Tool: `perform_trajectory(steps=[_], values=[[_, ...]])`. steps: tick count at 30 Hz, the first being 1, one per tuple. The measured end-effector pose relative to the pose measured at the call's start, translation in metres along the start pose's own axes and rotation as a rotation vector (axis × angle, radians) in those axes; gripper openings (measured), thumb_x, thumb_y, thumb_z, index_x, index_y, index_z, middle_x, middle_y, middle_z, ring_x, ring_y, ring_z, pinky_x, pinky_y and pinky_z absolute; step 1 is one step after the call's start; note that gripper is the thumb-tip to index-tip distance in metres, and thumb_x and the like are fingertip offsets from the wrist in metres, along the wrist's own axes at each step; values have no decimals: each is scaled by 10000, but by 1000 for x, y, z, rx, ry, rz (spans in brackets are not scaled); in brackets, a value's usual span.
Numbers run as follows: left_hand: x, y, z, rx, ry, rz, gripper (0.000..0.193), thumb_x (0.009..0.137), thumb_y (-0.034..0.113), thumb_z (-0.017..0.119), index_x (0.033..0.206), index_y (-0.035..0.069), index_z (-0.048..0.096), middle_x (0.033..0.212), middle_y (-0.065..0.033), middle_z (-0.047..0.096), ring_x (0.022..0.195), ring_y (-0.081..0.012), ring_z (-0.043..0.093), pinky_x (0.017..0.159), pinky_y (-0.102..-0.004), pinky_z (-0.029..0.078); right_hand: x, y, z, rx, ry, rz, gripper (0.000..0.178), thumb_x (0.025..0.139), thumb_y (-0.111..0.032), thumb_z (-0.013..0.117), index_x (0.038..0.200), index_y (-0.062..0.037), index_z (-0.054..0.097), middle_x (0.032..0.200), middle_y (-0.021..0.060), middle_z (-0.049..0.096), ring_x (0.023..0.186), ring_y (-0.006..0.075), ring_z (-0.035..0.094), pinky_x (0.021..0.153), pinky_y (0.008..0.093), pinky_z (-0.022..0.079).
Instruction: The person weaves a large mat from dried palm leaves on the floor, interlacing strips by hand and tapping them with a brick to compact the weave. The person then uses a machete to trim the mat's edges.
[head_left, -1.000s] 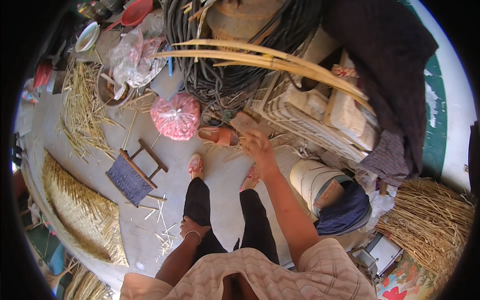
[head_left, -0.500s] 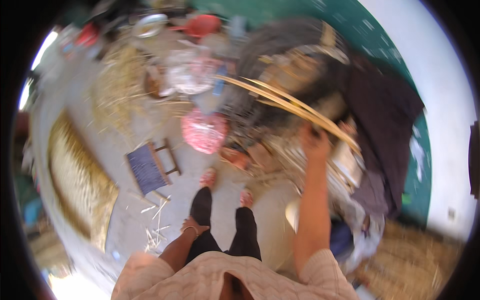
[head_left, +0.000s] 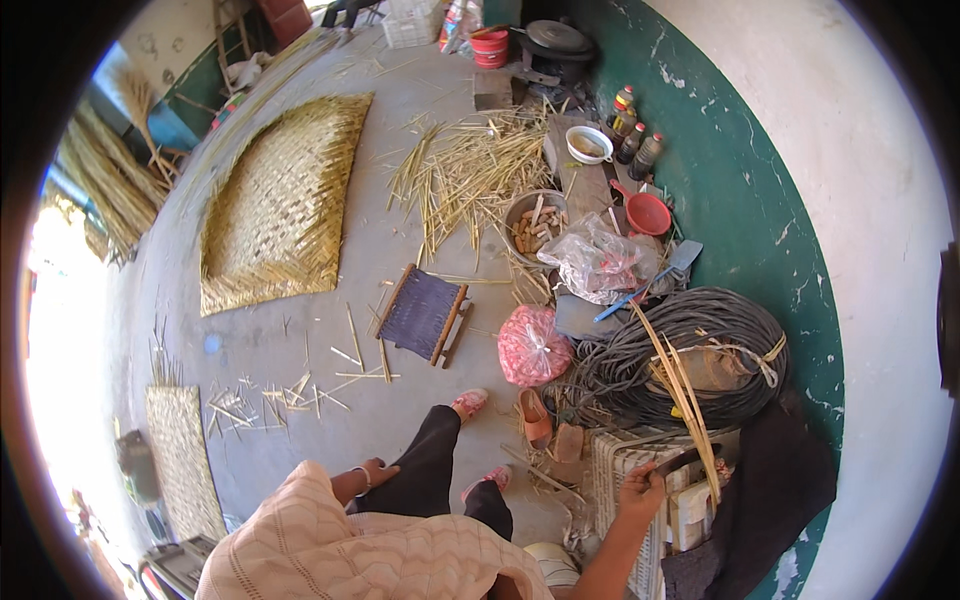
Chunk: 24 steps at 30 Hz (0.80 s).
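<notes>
My right hand (head_left: pixel 640 492) is closed at the edge of a pale woven crate (head_left: pixel 615 460). From its fist a dark, flat, knife-like blade (head_left: pixel 688 458) reaches right, crossing several long tan split strips (head_left: pixel 682 385). The strips stand slanting over the crate, their lower ends among boxes inside it. A dark cloth (head_left: pixel 770 490) hangs beside them. My left hand (head_left: pixel 376 474), with a bracelet at the wrist, lies against my dark-trousered thigh, fingers loosely extended and nothing visible in them.
A low stool (head_left: pixel 422 313) stands ahead on the concrete floor, near a woven mat (head_left: pixel 285 195) with raised edges. Loose straw (head_left: pixel 470 180), a pink-filled plastic bag (head_left: pixel 533 345), a coil of black hose (head_left: pixel 620 355) and a shoe (head_left: pixel 535 418) lie about. Bottles (head_left: pixel 645 155) line the green wall.
The view has swung, bringing more floor, the whole mat and the bottles into sight. My right hand now appears lower, by the crate, with the blade clearly visible. My left hand stays at my thigh.
</notes>
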<state>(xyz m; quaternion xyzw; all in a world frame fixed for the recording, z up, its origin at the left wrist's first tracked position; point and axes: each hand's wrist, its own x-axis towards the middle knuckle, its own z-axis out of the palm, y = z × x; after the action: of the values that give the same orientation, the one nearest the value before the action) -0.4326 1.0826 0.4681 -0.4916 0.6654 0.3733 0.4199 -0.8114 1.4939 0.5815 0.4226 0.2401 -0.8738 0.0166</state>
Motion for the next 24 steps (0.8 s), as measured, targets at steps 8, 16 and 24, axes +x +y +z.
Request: perform_trajectory(steps=[8,16,24], values=[[-91,-230,102,559,-238,130,483,913,476,546,1228,130,666,1225,-208,663,1155,-389,621,986,-487,483,-123,38,-67,-206,-278,691,219,940,-54,571,1156,-32,601,1054,85,698,877,176,689,776,325,566],[-104,-207,152,290,-226,13,392,939,384,533,1252,181,653,1259,-192,646,1173,-394,609,1001,-480,480,-207,62,-18,-761,-660,628,193,920,-10,611,1100,-74,591,1102,118,688,1034,262,676,864,436,545],[-138,-209,115,-425,56,-212,478,826,414,699,1213,133,698,1243,-198,660,1198,-368,604,1037,-416,470,-216,163,82,-934,-657,390,103,938,-131,668,928,-115,567,785,14,587,672,163,581,624,382,479]])
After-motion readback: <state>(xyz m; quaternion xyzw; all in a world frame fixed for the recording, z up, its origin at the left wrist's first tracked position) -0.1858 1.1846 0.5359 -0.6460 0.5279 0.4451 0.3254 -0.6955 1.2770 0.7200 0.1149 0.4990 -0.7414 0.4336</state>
